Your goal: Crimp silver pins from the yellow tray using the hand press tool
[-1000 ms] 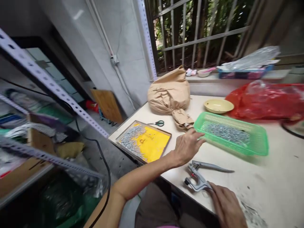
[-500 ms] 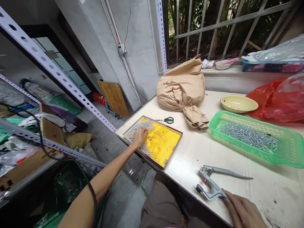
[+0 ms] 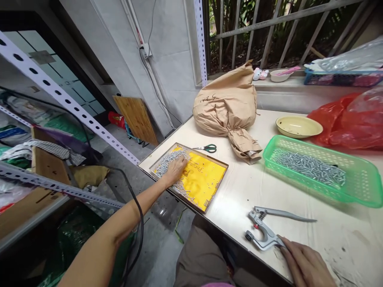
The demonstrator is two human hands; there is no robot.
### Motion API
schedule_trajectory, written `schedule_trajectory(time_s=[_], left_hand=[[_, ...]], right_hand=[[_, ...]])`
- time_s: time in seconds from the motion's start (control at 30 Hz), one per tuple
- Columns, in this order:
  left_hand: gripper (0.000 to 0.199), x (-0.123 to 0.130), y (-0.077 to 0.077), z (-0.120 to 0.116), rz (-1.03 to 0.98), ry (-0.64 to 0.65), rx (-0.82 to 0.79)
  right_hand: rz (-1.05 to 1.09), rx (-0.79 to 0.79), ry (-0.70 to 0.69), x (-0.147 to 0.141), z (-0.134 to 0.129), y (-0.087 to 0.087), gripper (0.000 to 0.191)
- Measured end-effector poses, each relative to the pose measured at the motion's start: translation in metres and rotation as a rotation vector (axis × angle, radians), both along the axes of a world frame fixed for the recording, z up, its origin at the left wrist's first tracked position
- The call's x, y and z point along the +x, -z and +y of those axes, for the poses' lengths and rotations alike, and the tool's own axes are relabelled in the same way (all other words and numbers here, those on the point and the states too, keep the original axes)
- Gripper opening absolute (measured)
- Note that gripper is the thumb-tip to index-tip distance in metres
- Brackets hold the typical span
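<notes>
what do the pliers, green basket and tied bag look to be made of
Pliers: apparently metal, from their satin silver-grey sheen; bare or painted, I can't tell. Green basket: likely plastic, smooth and translucent, with moulded-looking holes. Tied bag: probably paper, matte brown with stiff creases; fabric is less likely.

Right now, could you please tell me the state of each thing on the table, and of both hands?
Pliers: open, handles spread
Right hand: closed on one handle
Left hand: fingers curled, among metal pieces
Tray: flat, uncovered, partly covered by metal pieces
Green basket: upright, uncovered, holding metal pieces
Scissors: lying flat
Paper bag: gathered at neck
Yellow bowl: upright
Red bag: crumpled
</notes>
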State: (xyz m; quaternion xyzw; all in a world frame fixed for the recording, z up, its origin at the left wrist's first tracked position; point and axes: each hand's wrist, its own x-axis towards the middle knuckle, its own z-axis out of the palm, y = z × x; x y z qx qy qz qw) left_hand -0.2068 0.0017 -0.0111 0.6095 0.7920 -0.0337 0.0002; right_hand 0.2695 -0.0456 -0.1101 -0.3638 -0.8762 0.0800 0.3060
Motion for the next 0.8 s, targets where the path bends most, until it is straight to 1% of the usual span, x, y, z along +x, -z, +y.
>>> schedule_trajectory(time_s=[0.1, 0.17, 0.23, 0.33, 0.47, 0.53, 0.57, 0.6, 0.63, 0.67, 0.73, 0.77, 0.8], left_hand=[[0.023, -0.001, -0.002, 0.001, -0.011, 0.021, -0.009], [0.021, 0.002, -0.004, 0.000, -0.022, 0.021, -0.008], [0.021, 0.005, -0.004, -0.001, -0.037, 0.014, -0.003], [0.020, 0.011, -0.007, -0.004, -0.065, -0.015, 0.011], [0.020, 0.017, -0.018, -0.006, -0.116, -0.049, 0.072], [0.022, 0.027, -0.026, -0.007, -0.148, -0.049, 0.103], [0.022, 0.037, -0.029, -0.008, -0.212, -0.062, 0.119], [0.021, 0.049, -0.032, -0.010, -0.325, -0.085, 0.134], [0.020, 0.064, -0.035, -0.013, -0.486, -0.119, 0.141], [0.019, 0.081, -0.038, -0.016, -0.694, -0.159, 0.136], [0.023, 0.117, -0.041, -0.025, -1.095, -0.212, 0.054], [0.025, 0.135, -0.041, -0.029, -1.237, -0.223, -0.017], [0.027, 0.152, -0.040, -0.033, -1.335, -0.232, -0.091]], right_hand=[[-0.017, -0.051, 0.050, -0.005, -0.004, -0.002, 0.041], [-0.019, -0.084, 0.086, -0.009, -0.007, -0.006, 0.041], [-0.006, -0.105, 0.121, -0.012, -0.008, -0.012, 0.041], [0.003, -0.127, 0.136, -0.014, -0.009, -0.017, 0.039], [0.006, -0.111, 0.133, -0.017, -0.007, -0.018, 0.038], [-0.006, -0.111, 0.136, -0.020, -0.008, -0.023, 0.036], [-0.021, -0.119, 0.139, -0.021, -0.008, -0.027, 0.034], [-0.042, -0.133, 0.141, -0.023, -0.008, -0.033, 0.032], [-0.066, -0.150, 0.144, -0.026, -0.007, -0.039, 0.030], [-0.102, -0.167, 0.150, -0.028, -0.004, -0.045, 0.029], [-0.181, -0.190, 0.158, -0.032, 0.004, -0.054, 0.028], [-0.214, -0.196, 0.166, -0.033, 0.009, -0.058, 0.028], [-0.239, -0.199, 0.166, -0.034, 0.015, -0.061, 0.028]])
